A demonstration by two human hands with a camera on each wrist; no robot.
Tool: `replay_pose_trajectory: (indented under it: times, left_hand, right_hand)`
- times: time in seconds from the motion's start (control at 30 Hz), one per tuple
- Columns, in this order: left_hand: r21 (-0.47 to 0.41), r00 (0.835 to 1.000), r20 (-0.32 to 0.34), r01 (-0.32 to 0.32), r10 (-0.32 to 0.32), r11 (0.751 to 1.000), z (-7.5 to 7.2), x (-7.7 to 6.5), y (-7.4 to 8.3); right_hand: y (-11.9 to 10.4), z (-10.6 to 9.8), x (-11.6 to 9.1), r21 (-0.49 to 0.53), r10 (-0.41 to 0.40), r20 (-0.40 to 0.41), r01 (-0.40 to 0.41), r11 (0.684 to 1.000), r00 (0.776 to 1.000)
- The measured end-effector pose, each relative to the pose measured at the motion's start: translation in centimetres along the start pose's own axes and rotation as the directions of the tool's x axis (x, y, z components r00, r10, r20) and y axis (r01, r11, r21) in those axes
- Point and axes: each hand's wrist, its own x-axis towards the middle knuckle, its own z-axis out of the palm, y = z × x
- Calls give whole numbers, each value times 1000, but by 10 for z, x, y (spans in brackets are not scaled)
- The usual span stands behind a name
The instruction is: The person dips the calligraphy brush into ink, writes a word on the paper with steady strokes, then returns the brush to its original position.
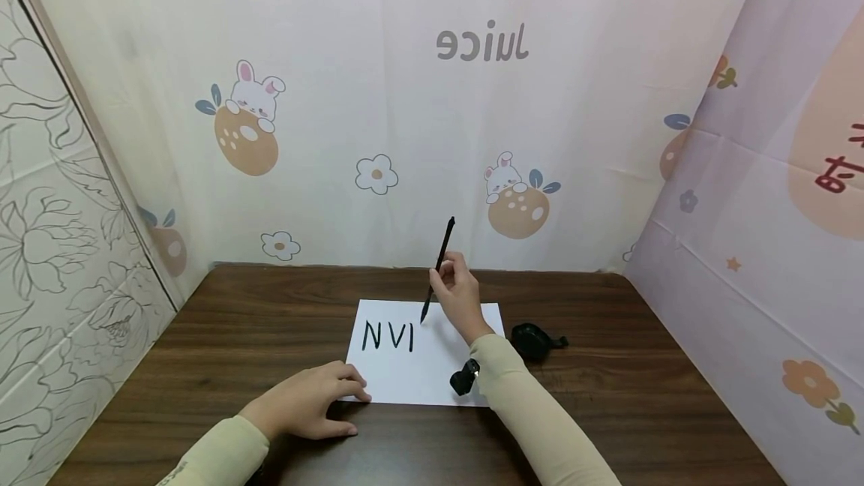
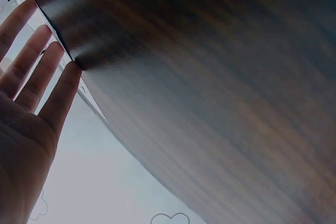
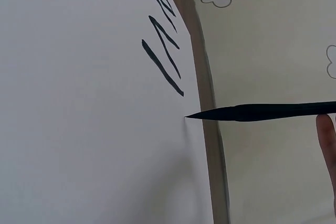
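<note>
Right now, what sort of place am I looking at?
Probably a small curtained-off writing nook: a dark wood-grain table before a rabbit-print curtain, with hand-lettered white paper on top.

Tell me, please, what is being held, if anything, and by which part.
The right hand pinches the black calligraphy brush around mid-shaft; the left hand holds nothing.

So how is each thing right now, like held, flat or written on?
Brush: held, tilted, tip down
Paper: flat, partly written on
Right hand: pinching the brush
Left hand: resting at the paper's near left corner
Black object: sitting right of the paper
</note>
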Motion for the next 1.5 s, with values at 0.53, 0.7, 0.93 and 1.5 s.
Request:
replay_pose_trajectory:
  times: [0.53,0.7,0.93,1.5]
  left_hand:
    - [6,1000,2,6,-6,1000,1,0,0]
    - [6,1000,-10,-6,6,1000,-1,0,0]
    - [0,1000,-9,-8,8,1000,-2,1,1]
    - [7,1000,-7,0,1,1000,2,-1,0]
  right_hand:
    - [2,0,-5,-9,2,11,-2,1000,1000]
    - [3,-1,-6,-22,0,21,1,1000,1000]
    - [3,-1,-8,-5,17,34,-16,1000,999]
    - [3,-2,-11,14,40,59,-41,999,997]
